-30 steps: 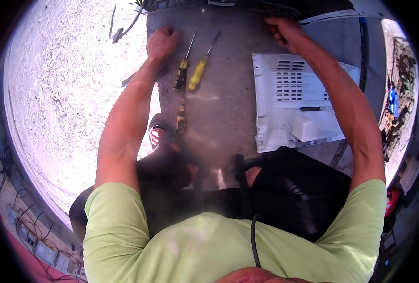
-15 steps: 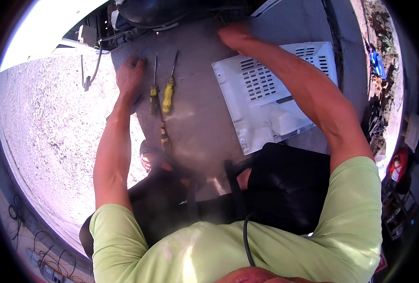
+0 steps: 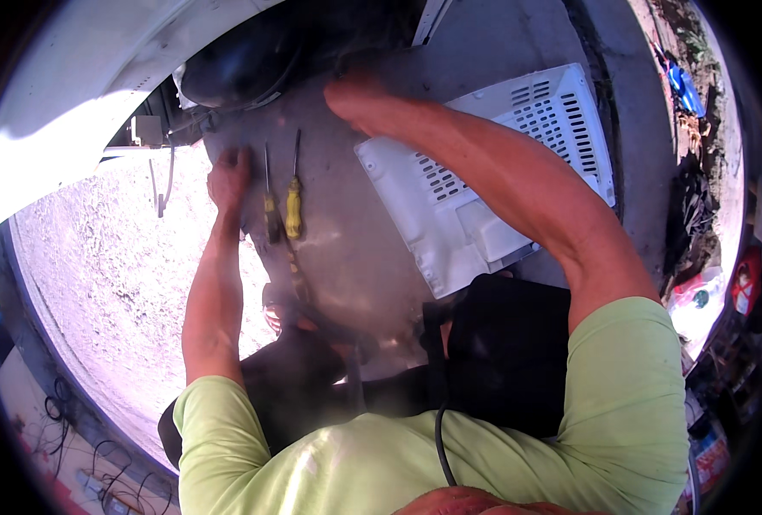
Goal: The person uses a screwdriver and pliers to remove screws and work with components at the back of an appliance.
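My left hand (image 3: 228,178) is low over the floor, its fingers curled in; anything inside them is hidden. Just right of it lie a screwdriver with a dark and yellow handle (image 3: 271,221) and one with a yellow handle (image 3: 293,211), shafts pointing away from me. A third, worn handle (image 3: 296,273) lies nearer my feet. My right hand (image 3: 353,99) reaches far forward beside a dark rounded body (image 3: 239,69). Its fingers are closed around something dark, too shaded and blurred to name. Beneath my right forearm rests a white slotted plastic panel (image 3: 405,221).
A large white sheet or panel (image 3: 63,103) stands at the far left. A small pale box with a cable (image 3: 147,130) is beside the dark body. Sunlit rough ground (image 3: 115,275) spreads to the left. A blue object (image 3: 683,90) lies by the right edge.
My right hand has moved left with the dark thing, closer to the rounded body. My left hand's fingers look more curled. The view has shifted, so more of the white sheet shows.
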Action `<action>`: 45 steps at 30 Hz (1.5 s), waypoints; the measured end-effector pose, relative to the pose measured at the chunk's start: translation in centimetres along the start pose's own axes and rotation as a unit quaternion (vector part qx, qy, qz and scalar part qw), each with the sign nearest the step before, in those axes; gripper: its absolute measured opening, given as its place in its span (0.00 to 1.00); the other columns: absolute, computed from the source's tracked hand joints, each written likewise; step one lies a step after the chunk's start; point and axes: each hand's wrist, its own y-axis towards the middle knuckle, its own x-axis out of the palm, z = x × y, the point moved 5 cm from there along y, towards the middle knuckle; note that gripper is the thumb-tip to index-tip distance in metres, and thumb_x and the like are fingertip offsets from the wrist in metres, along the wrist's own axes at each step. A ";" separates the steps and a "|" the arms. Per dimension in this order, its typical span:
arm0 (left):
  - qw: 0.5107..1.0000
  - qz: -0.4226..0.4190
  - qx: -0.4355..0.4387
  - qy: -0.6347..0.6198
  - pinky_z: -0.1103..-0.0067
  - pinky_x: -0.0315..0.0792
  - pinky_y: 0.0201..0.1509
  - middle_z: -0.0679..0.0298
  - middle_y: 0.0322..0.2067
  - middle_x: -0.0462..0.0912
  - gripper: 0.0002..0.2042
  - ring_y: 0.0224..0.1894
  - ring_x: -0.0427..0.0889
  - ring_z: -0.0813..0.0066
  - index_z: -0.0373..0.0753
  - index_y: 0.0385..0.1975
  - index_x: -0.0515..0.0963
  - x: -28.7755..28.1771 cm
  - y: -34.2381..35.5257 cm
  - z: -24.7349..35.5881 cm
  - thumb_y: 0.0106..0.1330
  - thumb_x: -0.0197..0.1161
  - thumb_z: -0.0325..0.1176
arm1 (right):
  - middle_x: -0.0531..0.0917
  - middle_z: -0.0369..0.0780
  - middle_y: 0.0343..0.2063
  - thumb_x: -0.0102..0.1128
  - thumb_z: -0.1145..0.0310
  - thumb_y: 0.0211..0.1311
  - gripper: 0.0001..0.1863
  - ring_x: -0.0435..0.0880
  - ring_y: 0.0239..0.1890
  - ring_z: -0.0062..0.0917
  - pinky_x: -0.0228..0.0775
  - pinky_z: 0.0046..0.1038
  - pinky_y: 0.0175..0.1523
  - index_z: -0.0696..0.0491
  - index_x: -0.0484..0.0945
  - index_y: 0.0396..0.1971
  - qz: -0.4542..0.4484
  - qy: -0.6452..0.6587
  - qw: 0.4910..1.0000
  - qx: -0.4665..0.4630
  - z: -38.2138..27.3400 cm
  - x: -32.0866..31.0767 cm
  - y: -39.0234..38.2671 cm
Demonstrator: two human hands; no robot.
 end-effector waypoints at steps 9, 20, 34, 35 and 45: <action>1.000 -0.002 -0.006 -0.001 0.62 0.75 0.49 0.47 0.38 0.86 0.25 0.45 0.84 0.45 0.42 0.44 0.84 -0.7 -0.8 1.0 0.63 0.56 0.58 | 0.79 0.41 0.31 0.53 0.59 0.64 0.15 0.80 0.28 0.30 0.73 0.33 0.26 0.56 0.78 0.37 -0.214 -0.024 0.974 0.068 0.1 -2.5 0.8; 1.000 -0.003 -0.026 -0.013 0.61 0.74 0.49 0.47 0.38 0.86 0.25 0.45 0.84 0.45 0.43 0.43 0.84 -1.1 -1.2 1.1 0.63 0.55 0.58 | 0.83 0.49 0.45 0.53 0.59 0.64 0.21 0.85 0.41 0.40 0.80 0.40 0.34 0.59 0.79 0.48 -0.170 -0.251 0.953 -0.029 -4.2 -4.6 -0.8; 1.000 -0.003 -0.021 -0.007 0.58 0.73 0.48 0.45 0.37 0.85 0.23 0.44 0.83 0.42 0.43 0.40 0.83 -1.5 -1.5 3.8 0.62 0.53 0.56 | 0.81 0.43 0.27 0.52 0.65 0.64 0.14 0.77 0.23 0.34 0.68 0.38 0.26 0.60 0.80 0.38 -0.097 -0.129 0.977 -0.141 1.1 -3.2 3.7; 1.000 -0.003 -0.022 -0.005 0.58 0.73 0.48 0.45 0.37 0.85 0.23 0.44 0.83 0.42 0.43 0.40 0.83 -1.4 -1.6 3.4 0.62 0.53 0.56 | 0.79 0.41 0.25 0.53 0.65 0.63 0.12 0.74 0.20 0.31 0.64 0.36 0.23 0.59 0.79 0.36 -0.090 -0.097 0.982 -0.138 1.3 -2.9 3.8; 0.999 -0.017 -0.040 0.011 0.59 0.74 0.50 0.45 0.40 0.85 0.25 0.46 0.82 0.42 0.42 0.43 0.83 -1.9 -1.9 3.8 0.63 0.53 0.57 | 0.79 0.37 0.28 0.59 0.56 0.63 0.15 0.75 0.26 0.25 0.69 0.33 0.27 0.52 0.79 0.41 -0.197 0.029 0.980 0.029 3.7 -3.4 4.1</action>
